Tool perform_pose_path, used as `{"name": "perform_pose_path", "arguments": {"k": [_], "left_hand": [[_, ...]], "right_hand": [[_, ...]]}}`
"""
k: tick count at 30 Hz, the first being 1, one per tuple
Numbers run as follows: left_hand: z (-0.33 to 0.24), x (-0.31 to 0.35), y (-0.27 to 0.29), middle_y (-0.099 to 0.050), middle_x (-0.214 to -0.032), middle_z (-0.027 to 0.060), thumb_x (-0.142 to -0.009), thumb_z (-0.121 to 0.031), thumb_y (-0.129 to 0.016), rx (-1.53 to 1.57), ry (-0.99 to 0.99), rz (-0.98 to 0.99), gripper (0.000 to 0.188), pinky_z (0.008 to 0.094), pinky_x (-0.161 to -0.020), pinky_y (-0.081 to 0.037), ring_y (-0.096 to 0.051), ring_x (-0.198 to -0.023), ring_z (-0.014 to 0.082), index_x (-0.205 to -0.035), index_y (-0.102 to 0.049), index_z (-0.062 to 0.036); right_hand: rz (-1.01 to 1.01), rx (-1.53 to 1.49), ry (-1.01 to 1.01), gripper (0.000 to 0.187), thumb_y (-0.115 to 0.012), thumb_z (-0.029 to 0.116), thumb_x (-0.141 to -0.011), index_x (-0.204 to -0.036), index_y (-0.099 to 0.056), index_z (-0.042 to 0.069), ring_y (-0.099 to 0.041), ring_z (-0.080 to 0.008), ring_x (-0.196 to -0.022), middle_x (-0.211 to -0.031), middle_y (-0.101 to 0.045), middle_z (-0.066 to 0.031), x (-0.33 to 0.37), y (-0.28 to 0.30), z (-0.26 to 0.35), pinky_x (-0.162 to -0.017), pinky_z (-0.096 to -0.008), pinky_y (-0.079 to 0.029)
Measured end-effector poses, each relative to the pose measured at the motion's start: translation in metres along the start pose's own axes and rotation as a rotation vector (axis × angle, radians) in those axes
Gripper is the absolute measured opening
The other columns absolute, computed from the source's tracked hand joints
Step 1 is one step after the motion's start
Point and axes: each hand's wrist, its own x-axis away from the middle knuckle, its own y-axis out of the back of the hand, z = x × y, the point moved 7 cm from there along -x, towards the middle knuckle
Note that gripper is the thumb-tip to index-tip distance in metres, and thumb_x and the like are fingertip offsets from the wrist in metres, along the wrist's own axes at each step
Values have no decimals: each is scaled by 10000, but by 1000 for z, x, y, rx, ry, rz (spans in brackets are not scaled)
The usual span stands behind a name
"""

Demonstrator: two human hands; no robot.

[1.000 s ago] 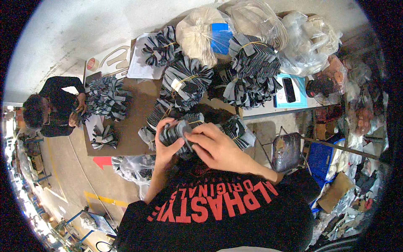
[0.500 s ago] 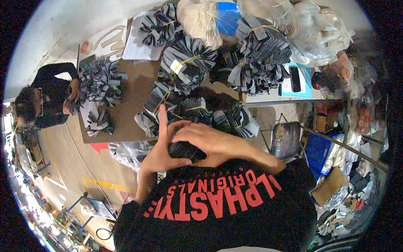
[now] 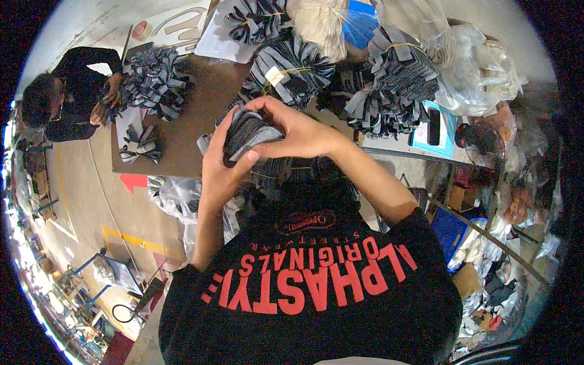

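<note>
Between my two hands is a stack of dark grey fabric pieces (image 3: 250, 135), curved and layered, raised in front of my chest at the table's near edge. My left hand (image 3: 220, 146) grips its left side, with the thumb along the lower edge. My right hand (image 3: 292, 129) wraps round the right side, its fingers over the top. Just beyond them lies a banded bundle of grey and black strips (image 3: 291, 72) with a white tag. Further bundles under my hands are partly hidden by my arms.
A person in black (image 3: 79, 91) handles strips at the left of the brown table (image 3: 207, 79), by a loose strip pile (image 3: 155, 82). More tied bundles (image 3: 395, 73) and plastic-wrapped beige pieces (image 3: 480, 67) stand at the back right. A phone (image 3: 434, 126) lies near a fan (image 3: 480, 143).
Both hands have risen away from my body, bringing the fabric stack up with them. The stack now shows more fully between my fingers. The view has shifted slightly.
</note>
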Motion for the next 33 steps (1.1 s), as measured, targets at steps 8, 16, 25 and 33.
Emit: {"name": "perform_pose_path", "arguments": {"k": [8, 16, 25, 33], "left_hand": [[84, 48, 25, -614, -1337, 142, -996, -462, -616, 860, 344, -279, 622, 489, -1044, -484, -615, -1190, 302, -1444, -501, -45], [107, 68, 33, -616, -1333, 163, -954, -505, -657, 1670, 403, -363, 580, 522, -1075, -467, -591, -1201, 342, -1342, -581, -82], [91, 62, 0, -637, -1346, 115, -925, -515, -674, 1720, 470, -274, 554, 496, -1079, -444, -564, -1246, 322, -1328, -622, -139], [91, 58, 2, -631, -1365, 87, -957, -395, -648, 1467, 447, -280, 520, 491, -1081, -458, -575, -1273, 282, -1407, -572, -145]], "right_hand": [[-257, 298, -288, 254, -668, 236, -983, -1120, -708, 26, -702, -192, -874, -967, -738, -77, 35, 97, -65, -815, -345, -564], [-96, 1273, -758, 243, -735, 184, -844, -1012, -730, 8, -711, -441, -1015, -1111, -743, -207, 82, 138, -188, -915, -517, -568], [-1, 1391, -904, 318, -787, 123, -790, -1094, -754, 35, -714, -353, -1108, -1224, -710, -206, 72, 145, -214, -840, -475, -619], [-39, 1358, -779, 240, -631, 141, -869, -1030, -765, 25, -721, -383, -1049, -1130, -740, -205, 71, 135, -187, -896, -512, -586]]}}
